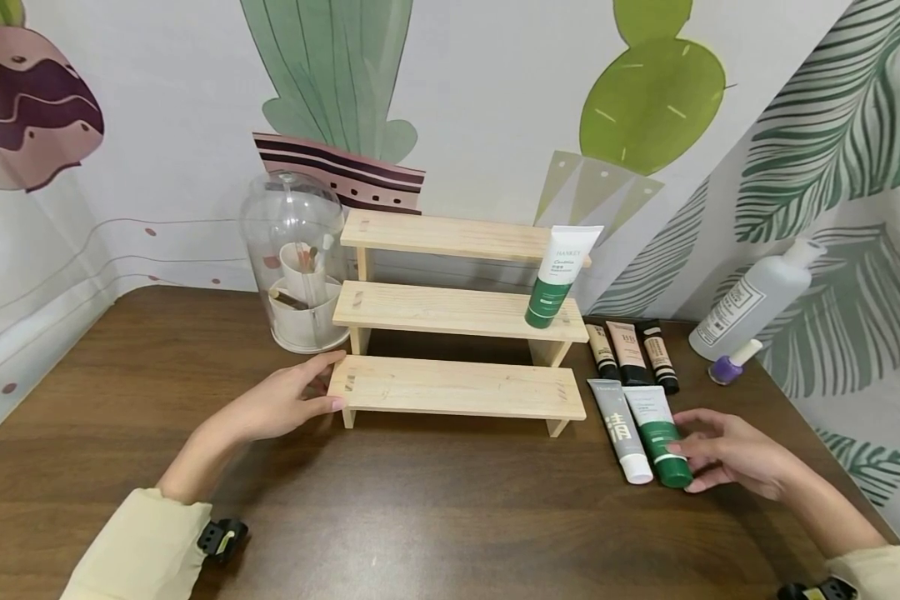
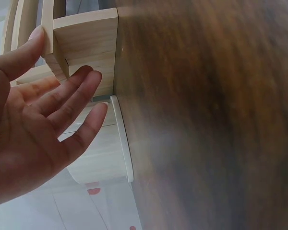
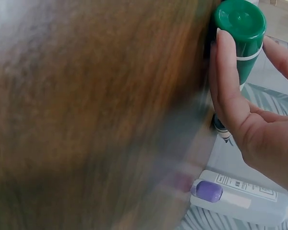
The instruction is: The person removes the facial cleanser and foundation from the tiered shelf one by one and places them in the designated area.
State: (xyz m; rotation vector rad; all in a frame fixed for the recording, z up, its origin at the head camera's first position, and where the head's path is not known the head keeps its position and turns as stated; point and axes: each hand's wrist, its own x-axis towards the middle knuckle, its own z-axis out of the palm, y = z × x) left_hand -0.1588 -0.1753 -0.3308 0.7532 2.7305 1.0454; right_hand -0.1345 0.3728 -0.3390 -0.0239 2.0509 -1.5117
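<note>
A three-step wooden display shelf [image 1: 457, 388] stands at the middle of the table. My left hand [image 1: 288, 400] touches the left end of its lowest step with thumb and forefinger; the other fingers [image 2: 79, 108] stretch out loosely beside the end leg. On the right, my right hand [image 1: 738, 454] pinches a green-and-white squeeze tube [image 1: 656, 433] near its green cap [image 3: 240, 19]. Against that tube lies a grey squeeze tube [image 1: 618, 429] with a white cap. A similar green-and-white tube [image 1: 561, 279] stands cap-down on the middle step's right end.
Behind the held tube lie several small cosmetic tubes [image 1: 628, 350]. A clear bottle [image 1: 753, 300] and purple nail polish [image 1: 733, 363] stand at the table's right edge. A glass dome [image 1: 288, 208] covering brushes and white cups stands left of the shelf. Patterned cloth [image 1: 487, 100] hangs behind.
</note>
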